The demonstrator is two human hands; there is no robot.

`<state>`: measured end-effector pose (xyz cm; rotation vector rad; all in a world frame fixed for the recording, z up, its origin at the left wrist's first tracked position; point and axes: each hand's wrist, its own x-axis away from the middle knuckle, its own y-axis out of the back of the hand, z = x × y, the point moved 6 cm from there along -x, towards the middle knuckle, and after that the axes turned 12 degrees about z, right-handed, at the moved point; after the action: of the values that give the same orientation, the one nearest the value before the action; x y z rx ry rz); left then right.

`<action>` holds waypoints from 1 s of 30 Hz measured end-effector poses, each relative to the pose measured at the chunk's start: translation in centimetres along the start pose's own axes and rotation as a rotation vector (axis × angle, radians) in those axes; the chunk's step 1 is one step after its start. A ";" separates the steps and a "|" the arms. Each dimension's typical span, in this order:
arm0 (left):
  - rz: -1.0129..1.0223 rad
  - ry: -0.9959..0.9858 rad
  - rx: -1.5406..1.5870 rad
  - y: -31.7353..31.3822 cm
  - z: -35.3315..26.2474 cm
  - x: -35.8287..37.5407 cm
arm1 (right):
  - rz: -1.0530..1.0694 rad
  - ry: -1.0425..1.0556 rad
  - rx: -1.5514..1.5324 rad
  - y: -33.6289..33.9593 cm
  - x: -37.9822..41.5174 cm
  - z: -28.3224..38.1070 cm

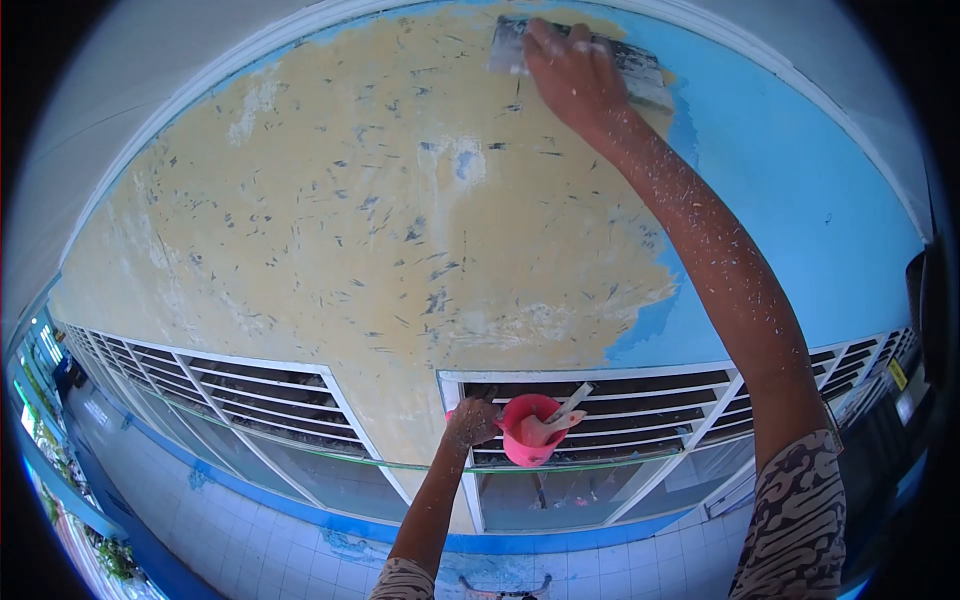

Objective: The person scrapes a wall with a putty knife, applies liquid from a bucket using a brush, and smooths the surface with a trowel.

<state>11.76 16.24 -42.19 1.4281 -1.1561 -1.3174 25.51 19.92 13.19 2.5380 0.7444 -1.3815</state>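
Observation:
High on the wall, my right hand (578, 80) is closed around a wide rectangular plastering trowel (640, 80), its blade flat against or very near the surface. Around it the wall (330, 180) is bare yellowish-beige with dark scrape marks and whitish patches. Lower down, in front of the louvred window, my left hand (473, 421) grips the handle of a pink plastic dipper (527, 452). Inside the dipper leans a putty knife (572, 401), and some pale material shows there. White specks cover my right forearm.
Light blue paint (790, 210) covers the wall to the right. White-framed louvred windows (270, 400) run below. A thin green line (400, 464) crosses in front of them. Pale tiled floor (250, 545) lies far below, with plants (115, 560) at lower left. The white ceiling edge (130, 165) curves overhead.

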 end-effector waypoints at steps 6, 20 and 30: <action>0.044 -0.007 0.048 -0.1 0.2 -0.1 | 0.119 0.054 0.060 -0.7 1.6 1.0; -0.049 -0.057 -0.024 0.3 -0.1 0.3 | 0.143 -0.068 -0.057 0.0 0.4 -0.8; 0.087 0.026 0.073 0.6 -0.1 0.2 | 0.146 -0.030 -0.012 -0.6 0.7 -1.8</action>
<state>11.82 15.90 -41.61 1.4270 -1.2463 -1.2041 26.86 21.35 13.73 2.5005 0.5490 -1.3598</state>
